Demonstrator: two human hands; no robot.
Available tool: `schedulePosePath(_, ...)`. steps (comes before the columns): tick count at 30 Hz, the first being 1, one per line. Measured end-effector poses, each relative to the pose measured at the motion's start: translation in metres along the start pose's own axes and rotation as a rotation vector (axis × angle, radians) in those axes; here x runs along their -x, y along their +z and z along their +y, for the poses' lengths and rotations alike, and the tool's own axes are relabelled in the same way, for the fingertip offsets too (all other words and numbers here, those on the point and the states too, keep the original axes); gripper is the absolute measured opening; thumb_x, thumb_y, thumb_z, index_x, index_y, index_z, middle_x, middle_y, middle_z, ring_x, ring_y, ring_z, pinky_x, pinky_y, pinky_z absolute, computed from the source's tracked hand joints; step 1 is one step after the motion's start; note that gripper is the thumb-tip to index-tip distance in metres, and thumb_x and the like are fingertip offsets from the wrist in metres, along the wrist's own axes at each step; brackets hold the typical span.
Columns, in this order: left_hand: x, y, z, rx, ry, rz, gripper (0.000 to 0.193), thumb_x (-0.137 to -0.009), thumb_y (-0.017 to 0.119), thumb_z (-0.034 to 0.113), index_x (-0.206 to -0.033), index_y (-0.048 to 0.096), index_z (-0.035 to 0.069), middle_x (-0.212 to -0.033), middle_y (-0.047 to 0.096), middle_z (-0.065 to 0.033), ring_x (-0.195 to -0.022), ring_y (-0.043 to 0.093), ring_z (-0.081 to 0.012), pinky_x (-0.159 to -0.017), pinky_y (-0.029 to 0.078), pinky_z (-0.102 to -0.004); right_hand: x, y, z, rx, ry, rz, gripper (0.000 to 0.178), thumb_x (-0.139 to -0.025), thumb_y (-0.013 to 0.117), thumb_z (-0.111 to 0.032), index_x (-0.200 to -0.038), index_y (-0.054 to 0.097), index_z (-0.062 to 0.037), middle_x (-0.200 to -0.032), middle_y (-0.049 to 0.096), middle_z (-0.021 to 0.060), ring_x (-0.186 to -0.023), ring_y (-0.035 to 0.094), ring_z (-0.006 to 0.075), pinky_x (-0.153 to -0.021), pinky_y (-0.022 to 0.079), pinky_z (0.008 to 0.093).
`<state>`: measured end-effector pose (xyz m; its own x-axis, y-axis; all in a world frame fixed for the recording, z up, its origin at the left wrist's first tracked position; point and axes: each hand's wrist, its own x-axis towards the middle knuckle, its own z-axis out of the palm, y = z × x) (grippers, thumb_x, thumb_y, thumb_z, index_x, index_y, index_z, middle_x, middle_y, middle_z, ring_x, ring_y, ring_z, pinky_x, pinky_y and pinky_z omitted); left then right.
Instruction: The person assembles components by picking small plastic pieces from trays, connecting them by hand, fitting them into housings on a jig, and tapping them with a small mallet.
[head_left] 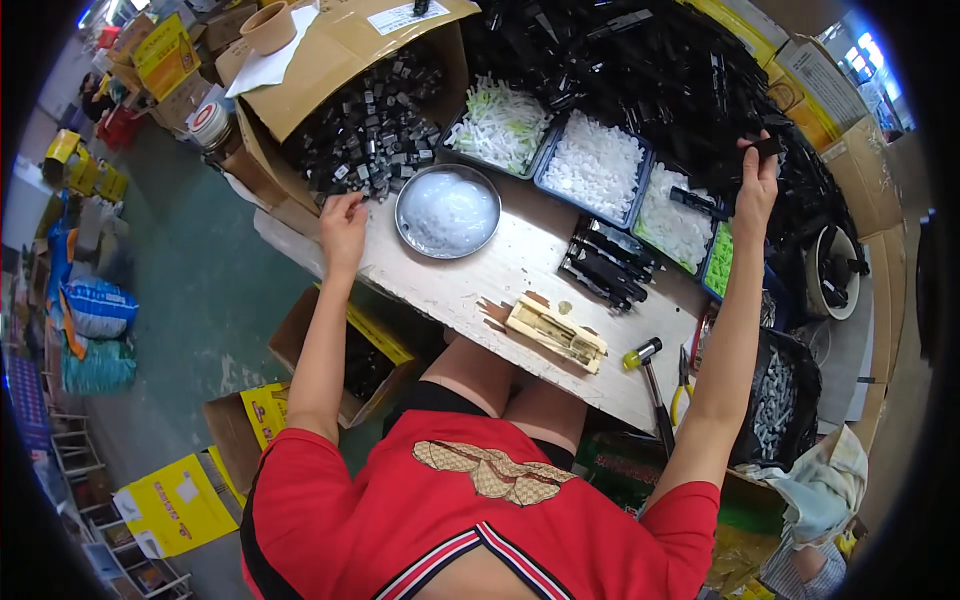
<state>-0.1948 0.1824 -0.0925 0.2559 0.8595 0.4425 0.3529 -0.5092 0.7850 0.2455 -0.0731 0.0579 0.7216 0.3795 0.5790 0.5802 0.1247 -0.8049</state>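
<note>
My left hand (343, 228) is at the near edge of a heap of small black parts with metal faces (375, 120). Its fingers are bent together, and what they pinch, if anything, is too small to make out. On the right, my raised right hand (756, 188) grips a black plastic piece (766, 148) between thumb and fingers, beside a big pile of long black plastic pieces (640, 75). Between my hands lie a round metal dish (447, 212) with clear, whitish contents and a row of black pieces (607, 264). A cream-coloured jig (556, 333) rests near the table's front edge.
Trays of white pieces (590, 165) and green pieces (719, 258) line the pile. A hammer (652, 385) and yellow-handled pliers (682, 388) lie at the right front. A black bag (775, 400) holds grey parts. Cartons (180, 505) stand on the floor at left.
</note>
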Motion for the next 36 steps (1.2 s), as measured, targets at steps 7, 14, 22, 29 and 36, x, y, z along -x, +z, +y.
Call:
schedulePosePath(7, -0.021, 0.03, 0.007, -0.41, 0.199, -0.011, 0.033, -0.07, 0.069, 0.015, -0.1, 0.059, 0.005, -0.096, 0.052, -0.0118, -0.089, 0.054, -0.0317, -0.074, 0.046, -0.0391, 0.138, 0.012, -0.049, 0.713, -0.086, -0.537, 0.032, -0.086, 0.052, -0.022, -0.115, 0.053, -0.0083, -0.097, 0.059, 0.0126, -0.088, 0.053, 0.029, -0.08, 0.035, 0.0406)
schedulePosePath(14, -0.021, 0.039, -0.003, -0.555, 0.395, -0.027, 0.023, -0.079, 0.059, 0.013, -0.101, 0.053, 0.008, -0.098, 0.05, -0.0112, -0.09, 0.053, -0.0315, -0.073, 0.047, -0.0396, 0.265, 0.036, -0.072, 0.911, -0.223, -0.716, 0.04, -0.077, 0.062, -0.022, -0.114, 0.053, -0.0137, -0.102, 0.051, 0.0066, -0.097, 0.047, 0.0242, -0.084, 0.03, 0.0474)
schedulePosePath(22, -0.039, 0.015, -0.031, 0.3, -0.157, 0.161, 0.018, -0.089, 0.054, 0.014, -0.102, 0.057, 0.002, -0.075, 0.06, -0.0035, -0.061, 0.058, -0.0104, -0.052, 0.046, -0.0251, 0.294, 0.066, -0.067, 0.955, -0.301, -0.71, 0.049, -0.082, 0.056, -0.027, -0.125, 0.045, -0.0083, -0.131, 0.043, 0.0028, -0.116, 0.041, 0.0175, -0.097, 0.019, 0.0493)
schedulePosePath(29, 0.01, 0.012, 0.099, 0.79, -0.406, -0.447, 0.016, -0.083, 0.062, 0.014, -0.093, 0.063, 0.002, -0.073, 0.061, -0.0033, -0.055, 0.056, -0.0083, -0.045, 0.043, -0.0196, 0.302, 0.071, -0.066, 0.955, -0.271, -0.723, 0.055, -0.083, 0.054, -0.03, -0.13, 0.039, -0.0062, -0.136, 0.036, 0.0058, -0.122, 0.036, 0.0191, -0.099, 0.018, 0.052)
schedulePosePath(36, 0.071, 0.056, 0.162, 0.368, -0.267, -1.086, 0.014, -0.077, 0.068, 0.015, -0.08, 0.065, 0.002, -0.06, 0.059, -0.0016, -0.049, 0.054, -0.006, -0.04, 0.039, -0.0198, 0.284, 0.05, -0.066, 0.487, -0.105, -0.339, 0.021, -0.083, 0.055, -0.015, -0.101, 0.058, -0.005, -0.103, 0.057, 0.0055, -0.094, 0.05, 0.0231, -0.082, 0.032, 0.0373)
